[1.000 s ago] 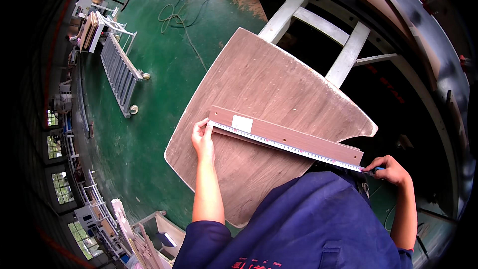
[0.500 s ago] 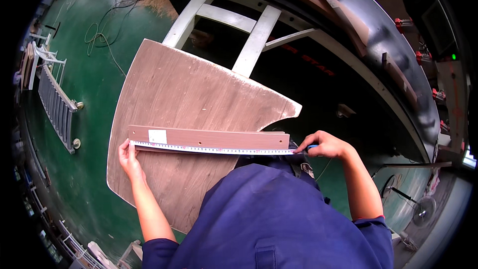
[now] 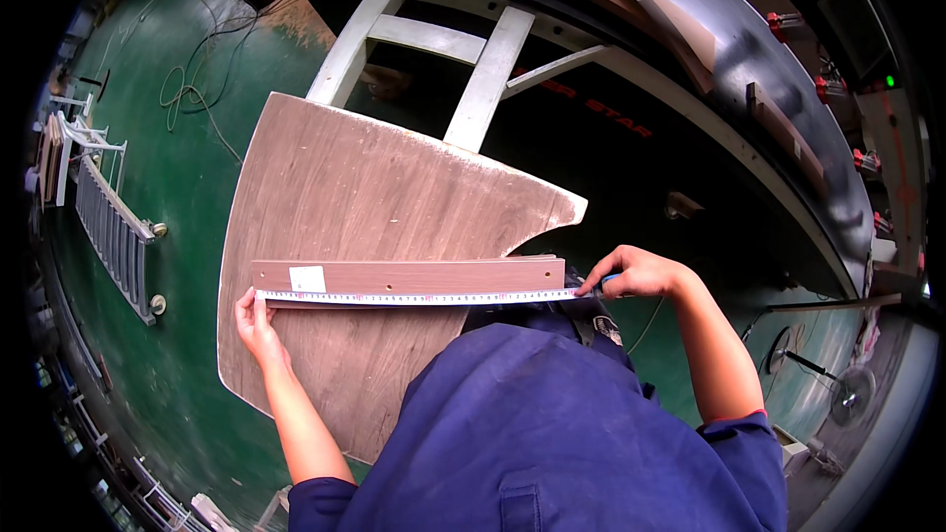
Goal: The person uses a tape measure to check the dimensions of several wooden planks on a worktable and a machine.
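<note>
**Two hands stretch a measuring tape (image 3: 429,299) along a wood-grain strip (image 3: 443,274) on a bench**

A green floor (image 3: 192,207) spreads across the left side of the view. At the upper right, a curved black worktop (image 3: 739,44) carries long boards, with red clamps (image 3: 824,87) along its outer edge. In the middle is the bench (image 3: 355,177), a fan-shaped panel with brown wood grain, a pale, worn far edge and a curved notch in its right edge. The person, in a dark blue shirt (image 3: 562,424), leans over its near side. A white frame (image 3: 490,74) joins the bench's far edge, and a grey slatted cart (image 3: 113,227) stands on the floor, well apart from the bench's left edge.

The strip lies across the near half of the bench, its left end near the left edge and its right end jutting past the right edge. The white tape runs along the strip's near long side, slightly beyond its right end. The left hand (image 3: 261,330) has a pinching grip on the tape's left end. The right hand (image 3: 639,274), beyond the bench's right edge, has its grip closed around the other end, where a blue piece (image 3: 613,286) shows, mostly hidden by fingers. A white label (image 3: 307,279) sits near the strip's left end; small dark holes (image 3: 389,287) dot its face.
</note>
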Available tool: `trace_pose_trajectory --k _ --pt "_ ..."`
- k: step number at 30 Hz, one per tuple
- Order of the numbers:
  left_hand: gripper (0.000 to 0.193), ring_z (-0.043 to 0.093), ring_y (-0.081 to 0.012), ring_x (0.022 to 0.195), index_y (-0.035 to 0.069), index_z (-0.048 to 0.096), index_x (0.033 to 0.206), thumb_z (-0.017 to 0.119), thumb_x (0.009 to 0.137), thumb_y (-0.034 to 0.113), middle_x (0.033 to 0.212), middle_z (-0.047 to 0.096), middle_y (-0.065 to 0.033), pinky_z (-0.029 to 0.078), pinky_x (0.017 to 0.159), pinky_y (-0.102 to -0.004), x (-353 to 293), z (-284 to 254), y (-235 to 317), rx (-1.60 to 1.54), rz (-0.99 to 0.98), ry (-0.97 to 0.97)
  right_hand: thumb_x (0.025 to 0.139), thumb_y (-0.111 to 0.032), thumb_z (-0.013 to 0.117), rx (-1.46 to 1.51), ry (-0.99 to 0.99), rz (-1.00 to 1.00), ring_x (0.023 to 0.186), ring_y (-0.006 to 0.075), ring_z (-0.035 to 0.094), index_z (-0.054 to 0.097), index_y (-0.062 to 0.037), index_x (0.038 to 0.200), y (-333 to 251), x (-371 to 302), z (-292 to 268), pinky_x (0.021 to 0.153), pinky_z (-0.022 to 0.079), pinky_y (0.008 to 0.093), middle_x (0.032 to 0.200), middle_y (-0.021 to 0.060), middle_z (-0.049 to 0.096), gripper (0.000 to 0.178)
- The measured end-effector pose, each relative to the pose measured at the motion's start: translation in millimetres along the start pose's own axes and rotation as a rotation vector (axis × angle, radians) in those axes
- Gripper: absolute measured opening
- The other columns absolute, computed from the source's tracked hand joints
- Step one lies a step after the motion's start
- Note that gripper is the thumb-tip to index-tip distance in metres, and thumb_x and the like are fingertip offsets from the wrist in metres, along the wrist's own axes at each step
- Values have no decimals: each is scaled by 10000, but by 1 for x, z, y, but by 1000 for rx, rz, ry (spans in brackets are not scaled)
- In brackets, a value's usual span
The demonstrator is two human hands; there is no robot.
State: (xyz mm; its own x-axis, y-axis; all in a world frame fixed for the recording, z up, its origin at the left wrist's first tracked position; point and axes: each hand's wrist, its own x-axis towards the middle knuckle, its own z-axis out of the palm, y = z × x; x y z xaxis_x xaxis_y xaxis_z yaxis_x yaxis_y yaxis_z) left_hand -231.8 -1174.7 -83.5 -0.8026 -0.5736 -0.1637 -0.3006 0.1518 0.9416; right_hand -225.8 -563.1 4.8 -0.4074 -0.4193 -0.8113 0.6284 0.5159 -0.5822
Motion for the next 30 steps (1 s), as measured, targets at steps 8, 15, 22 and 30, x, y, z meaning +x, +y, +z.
trace_pose_trajectory --k 8,15,22,30 --pt "219 613 -104 952 63 633 1207 646 1000 133 1135 659 -31 494 822 -274 3 -2 -5 -18 -7 -13 672 -49 656 174 -69 107 613 47 479 812 -85 1068 0 7 -7 561 381 212 716 -32 639 427" --pt "212 609 -96 946 68 636 1207 636 1004 130 1134 661 -23 484 809 -265 5 -4 -8 3 -4 -11 695 -78 631 134 -42 86 648 61 547 813 -70 1048 0 9 -6 627 449 221 717 -16 655 397" --pt "212 600 -88 930 74 636 1210 633 1005 127 1128 659 -15 477 804 -259 2 -2 -4 -4 -3 -7 685 -84 636 117 -47 99 643 68 543 814 -71 1047 -2 9 -7 617 444 226 720 -15 658 404" --pt "201 591 -77 901 75 641 1200 633 1006 128 1097 658 -7 474 781 -250 2 -1 -4 7 1 -2 675 -92 644 107 -33 87 684 88 571 820 -90 1045 2 10 -7 663 472 239 761 3 685 409"
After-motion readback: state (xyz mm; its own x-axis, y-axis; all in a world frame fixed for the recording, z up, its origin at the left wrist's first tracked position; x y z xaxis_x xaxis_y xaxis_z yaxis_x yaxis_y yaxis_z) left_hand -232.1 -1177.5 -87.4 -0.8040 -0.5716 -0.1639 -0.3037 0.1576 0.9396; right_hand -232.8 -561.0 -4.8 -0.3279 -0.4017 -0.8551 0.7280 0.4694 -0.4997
